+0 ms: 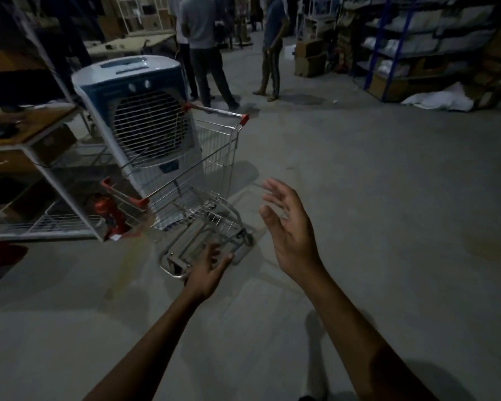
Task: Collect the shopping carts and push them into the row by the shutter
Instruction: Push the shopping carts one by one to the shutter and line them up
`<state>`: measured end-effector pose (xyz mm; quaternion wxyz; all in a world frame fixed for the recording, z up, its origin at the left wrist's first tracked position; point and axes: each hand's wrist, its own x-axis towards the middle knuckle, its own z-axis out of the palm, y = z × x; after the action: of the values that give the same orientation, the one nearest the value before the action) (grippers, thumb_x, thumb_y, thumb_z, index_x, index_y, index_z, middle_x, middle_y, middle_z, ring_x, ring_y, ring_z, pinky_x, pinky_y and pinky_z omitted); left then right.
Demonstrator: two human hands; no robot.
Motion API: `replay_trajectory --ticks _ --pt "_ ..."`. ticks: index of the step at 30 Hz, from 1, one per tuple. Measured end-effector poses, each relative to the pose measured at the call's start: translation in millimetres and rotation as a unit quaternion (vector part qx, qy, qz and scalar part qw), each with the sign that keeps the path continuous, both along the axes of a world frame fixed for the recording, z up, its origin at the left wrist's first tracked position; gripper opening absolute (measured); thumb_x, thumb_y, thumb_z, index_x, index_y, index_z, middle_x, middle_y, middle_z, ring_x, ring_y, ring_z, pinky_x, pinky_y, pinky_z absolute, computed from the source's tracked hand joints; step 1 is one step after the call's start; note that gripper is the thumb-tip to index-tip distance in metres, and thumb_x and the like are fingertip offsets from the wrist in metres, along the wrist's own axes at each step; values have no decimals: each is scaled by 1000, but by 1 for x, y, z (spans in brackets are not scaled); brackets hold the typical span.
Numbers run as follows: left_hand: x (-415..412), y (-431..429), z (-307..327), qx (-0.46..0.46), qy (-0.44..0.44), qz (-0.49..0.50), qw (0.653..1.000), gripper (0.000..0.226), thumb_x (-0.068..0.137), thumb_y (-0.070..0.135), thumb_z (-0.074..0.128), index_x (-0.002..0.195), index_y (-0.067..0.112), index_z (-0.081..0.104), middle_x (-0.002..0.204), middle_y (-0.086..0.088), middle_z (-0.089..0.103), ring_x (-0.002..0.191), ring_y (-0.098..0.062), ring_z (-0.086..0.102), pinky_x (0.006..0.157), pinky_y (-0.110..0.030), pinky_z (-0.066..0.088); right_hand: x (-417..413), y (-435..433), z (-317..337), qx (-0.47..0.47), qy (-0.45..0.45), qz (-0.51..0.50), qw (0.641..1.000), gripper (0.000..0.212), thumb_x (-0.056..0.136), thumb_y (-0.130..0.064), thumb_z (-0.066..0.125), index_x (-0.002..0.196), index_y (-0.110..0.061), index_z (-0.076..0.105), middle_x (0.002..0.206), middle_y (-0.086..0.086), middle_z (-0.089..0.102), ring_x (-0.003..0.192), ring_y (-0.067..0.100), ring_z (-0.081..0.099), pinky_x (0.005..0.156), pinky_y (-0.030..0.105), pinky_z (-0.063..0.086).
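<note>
Both bare arms reach forward over a grey concrete floor (388, 198). The left hand (207, 270) has its fingers loosely spread with the thumb out, and it holds nothing. Its fingertips lie over the low front frame of a wire shopping cart (217, 157), though I cannot tell if they touch it. The right hand (289, 227) is raised with the palm turned inward and the fingers spread and a little blurred. It is in the air, apart from the cart.

The cart stands just beyond the left fingertips and to the left of the right fingers. Its red-capped handle (217, 111) is at the end far from the hands. A white and blue air cooler (145, 117) stands close against the cart, past the left fingers. A white shelf unit (41, 169) is further left. Well beyond both hands, people (200, 39) stand near stocked racks (417, 44).
</note>
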<state>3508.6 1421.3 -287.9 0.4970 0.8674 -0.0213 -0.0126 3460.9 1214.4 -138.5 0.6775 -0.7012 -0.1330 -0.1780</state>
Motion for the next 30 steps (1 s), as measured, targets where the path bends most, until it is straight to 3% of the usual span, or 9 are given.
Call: replay_trajectory --ticks 4,9,12,15,20,24,27,30 --pt "86 -60 5 4 18 4 1000 64 87 70 59 131 25 49 133 -5 58 112 -20 59 85 -29 47 92 -58 0 -14 9 13 1000 43 101 -33 50 143 -23 46 147 -6 51 130 8 52 94 20 50" --pt "177 -122 59 -62 -53 29 996 73 78 73 54 132 23 53 130 0 60 114 -15 60 96 -41 54 210 -112 -22 -61 61 21 996 43 103 -36 46 144 -22 47 145 -10 52 129 5 52 103 37 50" --pt "223 -146 99 -77 -117 34 990 70 83 68 53 136 22 53 130 2 60 117 -13 60 95 -37 53 270 -131 -45 -87 102 30 990 39 106 -34 46 144 -26 46 143 -13 51 125 -4 50 104 30 47" --pt "269 -159 132 -68 -170 36 982 64 85 68 50 136 28 50 129 8 58 119 -10 58 92 -32 51 327 -140 -72 -115 138 42 983 39 106 -32 47 144 -26 45 142 -11 51 126 4 51 102 24 42" --pt "363 -161 143 -71 -233 56 968 61 91 60 53 140 24 49 136 6 56 123 -7 56 96 -34 50 432 -145 -116 -158 187 63 968 46 104 -37 48 147 -21 45 148 -5 50 131 13 50 110 33 42" --pt "454 -155 132 -67 -261 76 960 51 93 55 54 137 30 48 132 11 55 121 -1 55 93 -22 48 528 -142 -135 -191 187 85 960 44 105 -34 48 146 -20 45 150 -1 48 134 17 48 103 24 39" --pt "525 -148 115 -77 -250 112 959 49 93 54 55 136 32 48 130 7 57 119 -3 57 93 -30 51 600 -135 -131 -213 200 98 951 42 105 -29 49 145 -18 46 148 1 49 134 16 48 95 13 37" --pt "591 -140 95 -68 -231 133 962 49 92 56 56 134 33 47 129 5 57 116 5 54 93 -30 52 669 -123 -117 -234 176 109 950 42 105 -31 50 144 -18 48 145 2 52 129 13 49 88 1 35"
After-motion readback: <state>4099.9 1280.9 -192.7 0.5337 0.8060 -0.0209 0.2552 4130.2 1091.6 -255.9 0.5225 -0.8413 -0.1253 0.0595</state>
